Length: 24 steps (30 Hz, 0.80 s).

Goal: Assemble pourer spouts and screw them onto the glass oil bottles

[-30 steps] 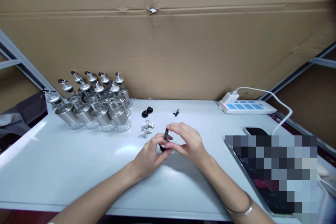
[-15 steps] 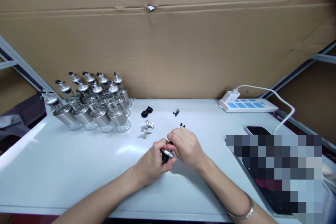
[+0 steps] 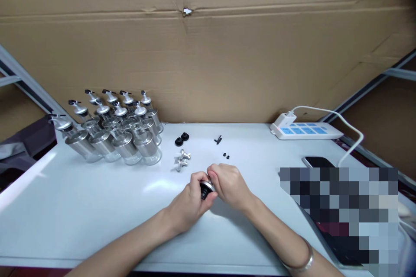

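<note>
Head view: both hands' fingers (image 3: 212,177) pinch a round silver-and-black metal spout cap (image 3: 206,189) on the glossy white table (image 3: 97,207).

Your left hand (image 3: 191,201) and right hand (image 3: 229,184) meet over the white table (image 3: 97,207), both pinching a small silver-and-black cap (image 3: 205,189). A cluster of bottles (image 3: 113,132) stands far left; two silver spouts (image 3: 181,159) lie just beyond your hands.

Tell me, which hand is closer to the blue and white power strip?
Right. The right hand is below-left of the power strip, far off; the left hand sits further left still.
</note>
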Motion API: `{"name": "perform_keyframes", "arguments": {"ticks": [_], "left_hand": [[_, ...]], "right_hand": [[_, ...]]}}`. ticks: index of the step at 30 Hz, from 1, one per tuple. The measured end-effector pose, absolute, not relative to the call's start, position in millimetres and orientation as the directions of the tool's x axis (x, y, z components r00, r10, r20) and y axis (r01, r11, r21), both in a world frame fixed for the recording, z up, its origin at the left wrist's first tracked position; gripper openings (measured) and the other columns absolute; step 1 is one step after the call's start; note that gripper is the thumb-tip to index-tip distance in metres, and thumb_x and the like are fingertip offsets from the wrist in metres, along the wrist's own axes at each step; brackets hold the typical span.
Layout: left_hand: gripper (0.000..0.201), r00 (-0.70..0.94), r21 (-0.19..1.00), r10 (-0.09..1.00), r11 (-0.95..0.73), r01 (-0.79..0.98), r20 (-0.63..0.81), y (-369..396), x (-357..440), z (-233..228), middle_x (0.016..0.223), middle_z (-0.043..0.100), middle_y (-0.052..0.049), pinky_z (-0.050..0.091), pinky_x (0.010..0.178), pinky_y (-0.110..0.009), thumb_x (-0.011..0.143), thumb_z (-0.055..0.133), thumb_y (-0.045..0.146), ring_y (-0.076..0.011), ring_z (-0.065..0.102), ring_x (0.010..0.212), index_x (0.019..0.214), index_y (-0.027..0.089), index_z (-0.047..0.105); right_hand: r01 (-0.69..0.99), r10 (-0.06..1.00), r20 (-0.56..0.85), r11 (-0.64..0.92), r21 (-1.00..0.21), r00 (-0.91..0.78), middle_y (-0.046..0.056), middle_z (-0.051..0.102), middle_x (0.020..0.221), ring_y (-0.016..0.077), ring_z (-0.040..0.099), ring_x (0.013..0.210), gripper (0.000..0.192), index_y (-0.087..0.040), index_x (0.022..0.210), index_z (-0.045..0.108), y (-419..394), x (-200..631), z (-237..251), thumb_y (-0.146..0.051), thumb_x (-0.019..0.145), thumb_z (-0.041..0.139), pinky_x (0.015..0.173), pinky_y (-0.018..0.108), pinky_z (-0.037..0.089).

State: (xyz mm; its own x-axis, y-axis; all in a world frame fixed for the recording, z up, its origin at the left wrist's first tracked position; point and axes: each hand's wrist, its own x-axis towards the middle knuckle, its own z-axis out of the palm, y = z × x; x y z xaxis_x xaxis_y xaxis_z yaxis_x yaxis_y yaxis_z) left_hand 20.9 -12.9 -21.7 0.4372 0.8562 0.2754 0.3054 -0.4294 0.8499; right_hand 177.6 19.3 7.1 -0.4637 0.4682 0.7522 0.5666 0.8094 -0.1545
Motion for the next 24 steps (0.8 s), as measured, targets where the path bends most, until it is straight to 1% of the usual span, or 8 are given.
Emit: {"name": "perform_keyframes", "arguments": {"ticks": [4,8,11,13,16,19,22,24], "left_hand": [[0.027,0.417,0.871,0.881,-0.372,0.320,0.223,-13,21,-19,0.081,0.053,-0.002,0.043,0.062,-0.029,0.090,0.042,0.044,-0.0148,0.053,0.065,0.100,0.021,0.032],[0.024,0.394,0.871,0.886,-0.378,0.314,0.243,-11,22,-19,0.086,0.055,-0.004,0.044,0.064,-0.030,0.089,0.044,0.041,-0.0154,0.054,0.069,0.099,0.021,0.034],[0.025,0.363,0.875,0.884,-0.401,0.271,0.293,-10,23,-17,0.082,0.053,-0.002,0.042,0.063,-0.029,0.086,0.048,0.039,-0.0143,0.051,0.066,0.096,0.022,0.033],[0.028,0.327,0.907,0.896,-0.374,0.192,0.300,-9,24,-13,0.081,0.052,-0.001,0.042,0.065,-0.028,0.084,0.051,0.040,-0.0138,0.051,0.067,0.094,0.022,0.032],[0.036,0.342,0.979,0.923,-0.198,0.036,0.175,-8,24,-5,0.074,0.054,0.002,0.040,0.065,-0.026,0.084,0.053,0.048,-0.0128,0.051,0.065,0.096,0.022,0.031],[0.045,0.439,1.000,0.898,-0.013,0.001,0.011,-3,23,0,0.064,0.055,0.004,0.037,0.057,-0.024,0.081,0.053,0.058,-0.0113,0.049,0.054,0.099,0.019,0.038],[0.045,0.503,0.998,0.862,0.048,0.051,-0.067,4,22,1,0.062,0.056,0.001,0.032,0.050,-0.023,0.077,0.054,0.060,-0.0094,0.043,0.047,0.085,0.016,0.050],[0.040,0.494,0.994,0.867,0.014,0.105,-0.064,7,22,1,0.060,0.053,0.001,0.031,0.051,-0.023,0.077,0.056,0.054,-0.0094,0.041,0.050,0.075,0.014,0.055]], "right_hand": [[0.586,0.507,0.738,0.788,-0.187,-0.446,-0.004,0.048,0.047,0.0098,0.040,0.040,0.042,-0.021,0.067,0.045,18,177,5,-0.021,0.101,0.021,0.046,0.021,0.032],[0.586,0.547,0.724,0.773,-0.244,-0.420,-0.005,0.046,0.047,0.0090,0.038,0.038,0.042,-0.021,0.067,0.044,18,176,1,-0.022,0.102,0.021,0.044,0.021,0.031],[0.568,0.547,0.737,0.777,-0.271,-0.398,-0.003,0.052,0.052,0.0092,0.044,0.044,0.039,-0.020,0.070,0.047,19,175,1,-0.026,0.102,0.025,0.048,0.020,0.036],[0.551,0.526,0.751,0.792,-0.262,-0.399,-0.001,0.055,0.057,0.0107,0.048,0.050,0.036,-0.020,0.075,0.050,21,175,2,-0.031,0.102,0.029,0.054,0.021,0.040],[0.514,0.476,0.769,0.827,-0.227,-0.426,0.000,0.056,0.060,0.0128,0.048,0.054,0.032,-0.020,0.080,0.051,25,178,6,-0.038,0.100,0.033,0.056,0.024,0.042],[0.485,0.471,0.760,0.842,-0.236,-0.447,0.001,0.058,0.063,0.0137,0.050,0.057,0.026,-0.020,0.084,0.051,26,182,8,-0.035,0.099,0.037,0.056,0.025,0.043],[0.488,0.498,0.714,0.837,-0.247,-0.492,0.003,0.060,0.066,0.0148,0.053,0.061,0.022,-0.020,0.088,0.053,27,183,7,-0.032,0.099,0.039,0.059,0.026,0.045],[0.507,0.533,0.654,0.824,-0.255,-0.537,0.004,0.062,0.069,0.0151,0.054,0.062,0.024,-0.018,0.090,0.054,27,184,7,-0.031,0.100,0.036,0.061,0.027,0.044]]}}
